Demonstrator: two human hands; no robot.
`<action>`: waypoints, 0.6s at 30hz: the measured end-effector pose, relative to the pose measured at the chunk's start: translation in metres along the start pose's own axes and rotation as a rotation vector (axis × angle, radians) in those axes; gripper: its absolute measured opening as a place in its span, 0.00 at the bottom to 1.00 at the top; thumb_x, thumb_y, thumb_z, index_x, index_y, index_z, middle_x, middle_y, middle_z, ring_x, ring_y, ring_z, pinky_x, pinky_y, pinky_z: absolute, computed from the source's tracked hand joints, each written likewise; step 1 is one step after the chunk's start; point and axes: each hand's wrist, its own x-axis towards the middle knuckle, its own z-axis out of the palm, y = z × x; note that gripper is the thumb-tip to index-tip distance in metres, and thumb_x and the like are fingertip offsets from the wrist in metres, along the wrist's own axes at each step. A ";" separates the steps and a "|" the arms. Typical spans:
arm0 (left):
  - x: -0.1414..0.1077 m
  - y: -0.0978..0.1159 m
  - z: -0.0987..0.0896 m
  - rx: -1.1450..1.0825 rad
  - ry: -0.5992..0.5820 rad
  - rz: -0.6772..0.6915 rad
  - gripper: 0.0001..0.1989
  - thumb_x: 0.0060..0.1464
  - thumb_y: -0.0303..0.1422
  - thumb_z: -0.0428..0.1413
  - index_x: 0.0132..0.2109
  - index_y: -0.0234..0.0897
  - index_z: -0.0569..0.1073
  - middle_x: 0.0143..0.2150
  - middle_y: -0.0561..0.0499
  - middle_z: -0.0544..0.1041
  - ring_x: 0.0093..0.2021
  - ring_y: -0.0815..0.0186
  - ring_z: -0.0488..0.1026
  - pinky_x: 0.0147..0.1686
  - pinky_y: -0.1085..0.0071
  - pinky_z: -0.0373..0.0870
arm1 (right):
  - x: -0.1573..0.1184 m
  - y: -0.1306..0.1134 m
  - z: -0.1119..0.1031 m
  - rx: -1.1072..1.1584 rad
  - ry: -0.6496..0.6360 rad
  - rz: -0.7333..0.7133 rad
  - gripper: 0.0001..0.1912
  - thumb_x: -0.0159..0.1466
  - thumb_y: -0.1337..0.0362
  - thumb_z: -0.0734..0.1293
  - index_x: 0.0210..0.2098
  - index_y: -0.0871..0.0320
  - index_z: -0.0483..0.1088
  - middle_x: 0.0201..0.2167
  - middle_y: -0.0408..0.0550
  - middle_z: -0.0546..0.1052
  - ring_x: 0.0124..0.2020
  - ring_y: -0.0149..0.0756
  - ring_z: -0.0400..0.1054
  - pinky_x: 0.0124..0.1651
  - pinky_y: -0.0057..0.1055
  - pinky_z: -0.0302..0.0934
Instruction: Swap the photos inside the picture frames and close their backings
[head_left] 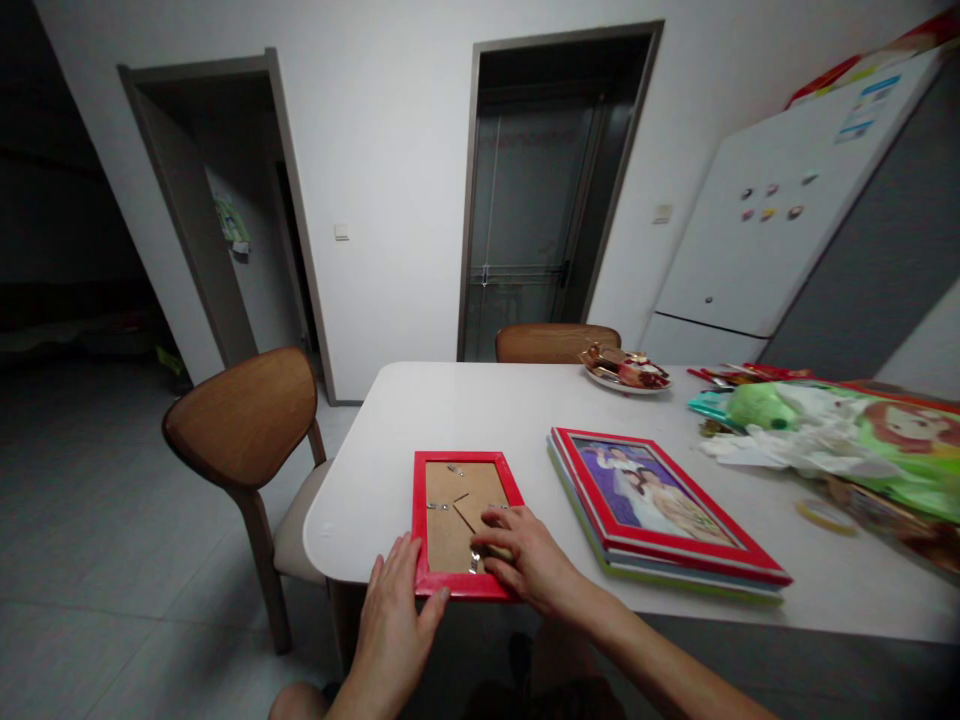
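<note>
A red picture frame [421, 520] lies back side up near the table's front edge, its brown backing board [448, 535] showing small metal clips and a stand piece. My left hand [395, 610] rests at the frame's lower left corner, fingers along the left side and thumb on the bottom edge. Over the lower right of the backing, my right hand [531, 560] has bent, parted fingers near the bottom metal clip [474, 562]; nothing shows held in it. To the right lies a stack of frames [675, 560], the top one red with a photo of people.
The white table [465, 405] bears a plate [626, 385] of wrapped items at the back, a tape roll [826, 517] and green bags with crumpled tissue [806, 430] at the right. Wooden chairs [251, 415] stand left and behind. A fridge [772, 220] is back right.
</note>
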 end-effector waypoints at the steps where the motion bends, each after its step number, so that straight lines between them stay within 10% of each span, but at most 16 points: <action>1: 0.001 0.002 -0.002 0.000 -0.013 0.014 0.24 0.48 0.33 0.49 0.53 0.30 0.59 0.56 0.39 0.60 0.57 0.57 0.54 0.55 0.54 0.50 | 0.002 -0.001 -0.002 -0.006 -0.022 -0.009 0.12 0.52 0.66 0.63 0.35 0.50 0.72 0.42 0.49 0.69 0.43 0.39 0.60 0.44 0.35 0.54; 11: 0.019 0.012 -0.007 -0.004 -0.208 0.238 0.16 0.42 0.25 0.55 0.42 0.36 0.69 0.53 0.43 0.66 0.55 0.57 0.58 0.54 0.53 0.52 | 0.017 -0.007 0.006 0.093 -0.047 -0.192 0.09 0.55 0.65 0.62 0.30 0.50 0.73 0.36 0.46 0.72 0.39 0.35 0.61 0.42 0.33 0.54; 18: 0.016 0.008 -0.007 -0.030 -0.186 0.243 0.24 0.44 0.25 0.53 0.51 0.34 0.62 0.49 0.43 0.70 0.54 0.58 0.59 0.54 0.53 0.52 | 0.019 0.009 0.005 0.178 0.171 0.052 0.14 0.56 0.65 0.59 0.40 0.59 0.70 0.41 0.52 0.69 0.42 0.35 0.62 0.46 0.32 0.55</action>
